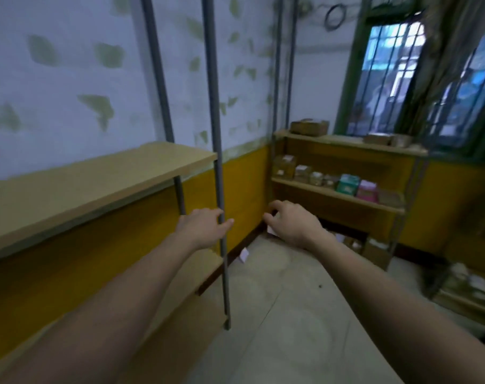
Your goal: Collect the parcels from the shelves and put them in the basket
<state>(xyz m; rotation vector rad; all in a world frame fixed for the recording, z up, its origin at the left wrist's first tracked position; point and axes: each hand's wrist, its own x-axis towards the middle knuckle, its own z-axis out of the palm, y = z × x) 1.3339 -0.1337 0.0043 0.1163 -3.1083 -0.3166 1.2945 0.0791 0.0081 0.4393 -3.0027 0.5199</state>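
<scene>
Reaching forward, both bare arms extend toward the far right corner. Left to right:

Near shelf unit [102,173], left: its upper board shows nothing on it; long edge runs away toward the far wall.

Grey upright post [220,189]: the left hand [205,228] lies against it with fingers loosely extended, holding nothing.

Floor [277,314], centre: an open lane leads to the corner; a white scrap [244,255] lies by the skirting.

Right hand [291,223]: fingers curled, nothing visibly held; whether it touches a pale item behind it cannot be told. Judged the nearer hand to the stock.

Far shelf unit [338,194], right: parcels [346,184] stand in a row along the middle board, more on the top and bottom boards, ahead and right of the hands.

Basket: not in view.
</scene>
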